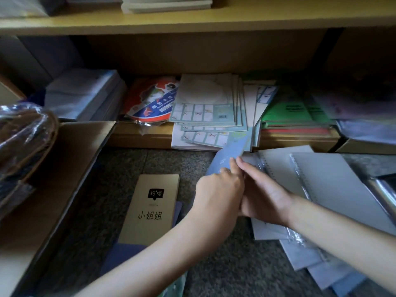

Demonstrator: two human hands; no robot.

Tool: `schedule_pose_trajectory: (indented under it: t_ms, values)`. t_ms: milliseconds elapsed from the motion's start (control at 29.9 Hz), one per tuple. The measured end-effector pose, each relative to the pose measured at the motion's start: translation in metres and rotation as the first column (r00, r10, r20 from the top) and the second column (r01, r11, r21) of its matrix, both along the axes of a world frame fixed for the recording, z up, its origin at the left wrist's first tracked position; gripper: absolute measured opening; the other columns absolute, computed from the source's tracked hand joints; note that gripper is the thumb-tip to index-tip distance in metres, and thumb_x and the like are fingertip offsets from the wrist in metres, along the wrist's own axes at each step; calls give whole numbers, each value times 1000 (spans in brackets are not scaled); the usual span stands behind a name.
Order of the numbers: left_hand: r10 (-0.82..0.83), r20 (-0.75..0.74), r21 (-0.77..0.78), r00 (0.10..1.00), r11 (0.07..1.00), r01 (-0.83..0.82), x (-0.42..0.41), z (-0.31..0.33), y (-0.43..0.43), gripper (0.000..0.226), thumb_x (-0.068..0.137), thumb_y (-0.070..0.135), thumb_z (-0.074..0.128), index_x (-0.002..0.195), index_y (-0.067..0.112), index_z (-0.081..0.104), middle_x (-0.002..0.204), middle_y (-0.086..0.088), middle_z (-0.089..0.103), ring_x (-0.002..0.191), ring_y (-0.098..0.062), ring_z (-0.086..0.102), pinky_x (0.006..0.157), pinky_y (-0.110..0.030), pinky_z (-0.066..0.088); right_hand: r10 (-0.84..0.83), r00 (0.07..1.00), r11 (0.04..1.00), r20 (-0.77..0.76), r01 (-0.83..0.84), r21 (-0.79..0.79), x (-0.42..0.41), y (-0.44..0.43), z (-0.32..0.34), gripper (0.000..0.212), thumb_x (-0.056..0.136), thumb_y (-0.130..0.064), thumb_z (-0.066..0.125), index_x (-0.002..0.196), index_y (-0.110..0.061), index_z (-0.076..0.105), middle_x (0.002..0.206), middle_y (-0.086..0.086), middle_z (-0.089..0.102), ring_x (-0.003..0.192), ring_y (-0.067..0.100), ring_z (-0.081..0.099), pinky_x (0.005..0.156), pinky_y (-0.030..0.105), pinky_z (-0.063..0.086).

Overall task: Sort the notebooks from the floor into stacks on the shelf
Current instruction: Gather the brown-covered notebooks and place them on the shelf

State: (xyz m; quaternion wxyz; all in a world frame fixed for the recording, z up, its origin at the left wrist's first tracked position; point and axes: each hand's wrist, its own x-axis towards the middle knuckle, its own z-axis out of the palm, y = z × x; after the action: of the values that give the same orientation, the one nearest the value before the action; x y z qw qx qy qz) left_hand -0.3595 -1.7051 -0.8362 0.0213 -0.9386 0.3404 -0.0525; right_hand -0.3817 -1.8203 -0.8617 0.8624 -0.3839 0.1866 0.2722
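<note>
Thin pale blue notebook (230, 150), slightly bent, gripped in the curled left hand (218, 191); straight fingers of the right hand (265, 196) pressed alongside it.

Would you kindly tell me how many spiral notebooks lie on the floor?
2: one notebook just right of the right hand, the other notebook overlapping it farther right; the pile beneath may hide more.

pale blue notebook (229, 151) tilted at shelf (139, 140) edge, spiral notebooks (332, 185) on floor (188, 163)
</note>
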Motion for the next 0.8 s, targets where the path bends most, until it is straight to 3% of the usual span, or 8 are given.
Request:
schedule_pose_trajectory:
  t_ms: [100, 234, 301, 401, 535, 602, 669, 803]
  values:
    - [-83, 2, 30, 997, 996, 83, -11, -9, -1, 64, 25, 27, 85, 87, 15, 76, 46, 5, 52, 26, -8, 45, 56, -19, -12, -121, 992, 992, -42, 119, -31, -6, -2, -4, 39, 90, -50, 41, 74, -21, 63, 85, 2, 67, 80, 16, 64, 66, 32, 54]
    - [-153, -137, -3, 979, 988, 154, -21, -16, -2, 55, 36, 30, 84, 89, 20, 73, 60, 7, 61, 37, -8, 54, 47, -19, -8, -259, 959, 959, -112, 241, -152, -17, -7, -18, 25, 95, -34, 42, 85, -19, 60, 81, 1, 68, 64, 11, 64, 56, 22, 50]
    - [-204, -234, -123, 951, 976, 179, -20, -18, 3, 45, 63, 29, 73, 107, 23, 65, 86, 4, 67, 65, -16, 68, 39, -22, 17, -299, 953, 936, -55, 281, -214, -25, -8, -23, 22, 98, -24, 39, 89, -19, 59, 77, -2, 70, 57, 9, 65, 49, 21, 48]
    - [-199, -239, -274, 950, 953, 131, -7, -18, 11, 39, 82, 22, 55, 121, 20, 55, 120, -3, 61, 108, -27, 61, 74, -34, 51, -324, 935, 853, 145, 355, -383, -34, -9, -28, 25, 98, -16, 37, 108, -23, 59, 95, -4, 71, 71, 15, 66, 62, 29, 49]
    - [-74, -271, -395, 960, 918, -41, 21, -19, 19, 70, 79, 23, 68, 141, 22, 36, 149, -15, 31, 133, -33, 37, 104, -41, 38, -410, 849, 713, 335, 527, -463, -33, -23, -20, 29, 99, -11, 37, 116, -20, 57, 111, 0, 69, 94, 18, 64, 77, 33, 49]
    - [-81, -441, -520, 894, 835, -181, 27, -16, 21, 81, 84, 24, 66, 147, 29, 17, 153, -8, 20, 130, -30, 40, 103, -38, 39, -429, 804, 672, 412, 589, -449, -27, -30, -8, 26, 99, -10, 37, 110, -20, 59, 111, 2, 69, 98, 19, 62, 86, 37, 45]
    - [-127, -540, -598, 832, 753, -273, 32, -15, 20, 82, 84, 22, 67, 146, 34, 14, 146, 1, 36, 122, -22, 49, 95, -36, 44, -453, 758, 637, 469, 643, -425, -19, -36, 4, 26, 99, -9, 37, 107, -19, 59, 109, 0, 68, 98, 16, 62, 87, 34, 45]
    - [-359, -652, -740, 668, 491, -459, 36, -3, 13, 47, 83, 11, 69, 124, 19, 46, 112, 2, 66, 101, -11, 64, 84, -28, 54, -462, 702, 598, 543, 698, -394, -5, -50, 25, 26, 100, -11, 37, 109, -18, 60, 107, -1, 69, 95, 12, 62, 80, 27, 47]
